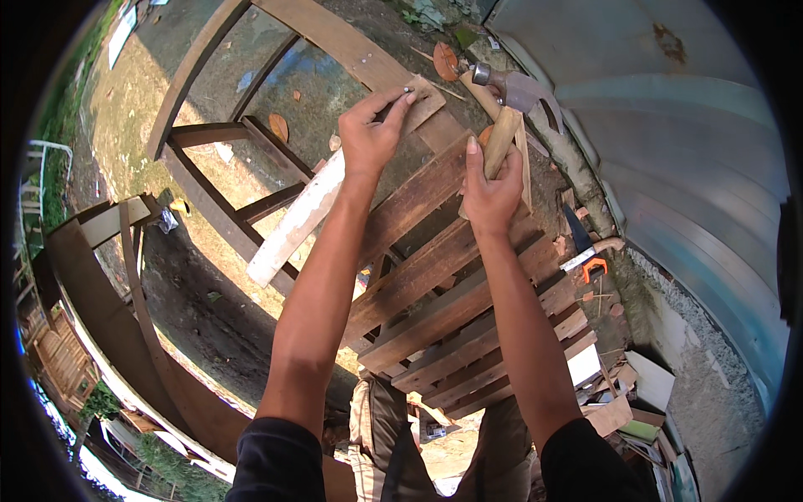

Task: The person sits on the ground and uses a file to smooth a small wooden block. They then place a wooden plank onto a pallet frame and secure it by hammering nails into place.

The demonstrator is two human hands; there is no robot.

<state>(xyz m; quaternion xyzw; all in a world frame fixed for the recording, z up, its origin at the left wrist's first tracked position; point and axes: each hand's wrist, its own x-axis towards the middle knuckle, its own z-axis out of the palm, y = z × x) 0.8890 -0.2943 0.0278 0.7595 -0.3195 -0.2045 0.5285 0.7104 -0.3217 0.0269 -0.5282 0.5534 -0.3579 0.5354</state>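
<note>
My right hand (pixel 493 191) is wrapped round the wooden handle of a claw hammer (pixel 520 90), its metal head raised toward the far right. My left hand (pixel 370 134) pinches a nail (pixel 407 89) between thumb and fingertips over the far end of a pale plank (pixel 297 226). That plank runs slantwise under the hand, its near part whitish and worn. Beneath it lies a wide brown board (pixel 335 38) of a wooden frame. Several dark reddish slats (pixel 418 197) lie side by side below and between my forearms.
A handsaw (pixel 592 253) with an orange part lies right of the slats. A corrugated metal sheet (pixel 677 125) walls off the right side. Scrap wood (pixel 644 393) is piled at the lower right. A curved wooden piece (pixel 109 284) stands at the left.
</note>
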